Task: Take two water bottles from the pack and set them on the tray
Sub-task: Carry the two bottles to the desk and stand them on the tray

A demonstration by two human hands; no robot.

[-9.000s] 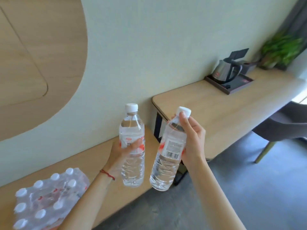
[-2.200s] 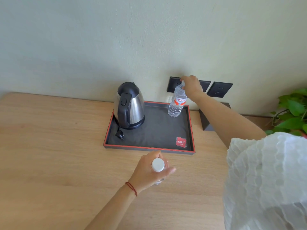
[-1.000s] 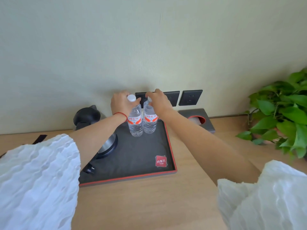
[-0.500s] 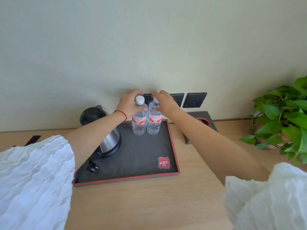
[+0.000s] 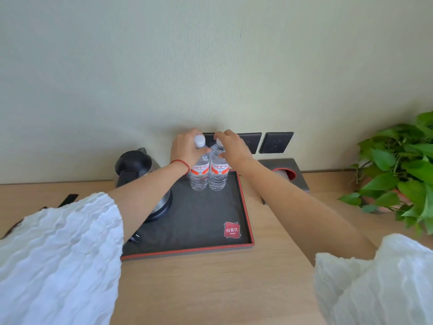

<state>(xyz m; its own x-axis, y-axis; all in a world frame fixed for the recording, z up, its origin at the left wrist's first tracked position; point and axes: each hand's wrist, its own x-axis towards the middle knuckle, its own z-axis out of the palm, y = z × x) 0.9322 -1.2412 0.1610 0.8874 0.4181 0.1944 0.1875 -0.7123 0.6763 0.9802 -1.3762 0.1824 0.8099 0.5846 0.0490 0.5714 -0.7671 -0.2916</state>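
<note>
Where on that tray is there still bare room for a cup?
The tray is bare across its near right part, between the two water bottles and the red logo. Its left side is crowded by the kettle and the left forearm; both hands grip the bottles at the far edge.

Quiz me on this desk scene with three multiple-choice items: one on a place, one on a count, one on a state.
1. Where do the bottles stand on the tray?
A. far right corner
B. near left corner
C. beside it on the desk

2. How many bottles are on it?
A. one
B. two
C. four

3. How are the bottles?
A. lying flat
B. uncapped
C. upright, side by side

Answers:
1 A: left bottle and right bottle stand near the wall.
2 B: two show.
3 C: left hand and right hand grip their tops.
</note>
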